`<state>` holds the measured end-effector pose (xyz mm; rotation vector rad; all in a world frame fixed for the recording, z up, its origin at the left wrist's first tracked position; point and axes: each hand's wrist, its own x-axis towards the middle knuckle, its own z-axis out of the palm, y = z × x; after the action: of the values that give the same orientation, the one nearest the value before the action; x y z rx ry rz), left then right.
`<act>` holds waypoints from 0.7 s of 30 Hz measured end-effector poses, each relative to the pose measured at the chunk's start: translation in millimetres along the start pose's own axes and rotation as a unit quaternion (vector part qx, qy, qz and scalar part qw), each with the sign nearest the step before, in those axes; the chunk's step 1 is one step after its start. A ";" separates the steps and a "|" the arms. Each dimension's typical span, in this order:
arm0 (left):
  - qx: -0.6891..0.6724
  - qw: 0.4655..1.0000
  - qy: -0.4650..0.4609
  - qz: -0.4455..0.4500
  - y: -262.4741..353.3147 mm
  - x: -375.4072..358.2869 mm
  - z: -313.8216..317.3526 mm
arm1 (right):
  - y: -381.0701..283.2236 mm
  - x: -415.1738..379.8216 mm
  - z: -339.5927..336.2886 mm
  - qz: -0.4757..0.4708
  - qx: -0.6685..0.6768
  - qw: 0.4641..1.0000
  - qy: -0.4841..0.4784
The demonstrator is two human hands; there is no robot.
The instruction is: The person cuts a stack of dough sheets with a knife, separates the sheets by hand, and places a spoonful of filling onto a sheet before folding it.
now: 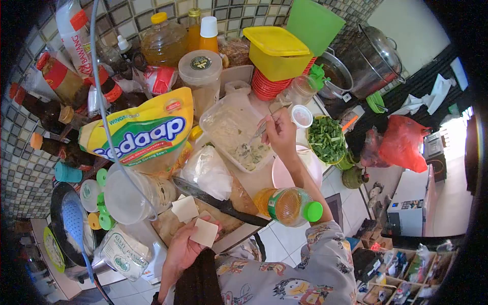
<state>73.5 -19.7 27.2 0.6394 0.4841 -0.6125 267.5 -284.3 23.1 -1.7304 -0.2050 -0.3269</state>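
My left hand (184, 245) holds a pale square wonton wrapper (205, 233) on its fingers, above the near edge of the wooden board. Another wrapper (185, 209) lies on the board (168, 227) just beyond. My right hand (279, 133) is closed around the handle of a metal spoon (246, 148). The spoon's bowl dips into a clear plastic container (210, 122) with a pale mixture flecked with green. A black-handled knife (229, 207) rests across the board beside a white plastic bag (207, 170).
An oil bottle (290, 207) with a green cap stands by my right forearm. Beyond it are a pink bowl (282, 175) and a bowl of chopped greens (326, 137). A yellow oil pouch (147, 127) and clear tub (133, 195) stand left; a frying pan (57, 203) sits farther left.
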 end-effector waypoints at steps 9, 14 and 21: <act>-0.001 1.000 0.009 0.004 0.2 -2.6 0.0 | 1.5 0.0 -0.2 0.077 0.082 0.993 0.032; 0.001 1.000 0.001 0.008 1.4 -5.9 3.4 | 14.4 -4.4 -8.7 0.097 0.113 0.984 0.103; -0.057 0.997 -0.031 0.030 4.5 -11.7 4.8 | 15.9 -7.3 -27.0 0.122 0.195 0.949 0.217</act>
<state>69.1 -15.7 39.2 0.5247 0.4374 -0.5415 262.8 -313.5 10.1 -1.2394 0.2518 -0.4431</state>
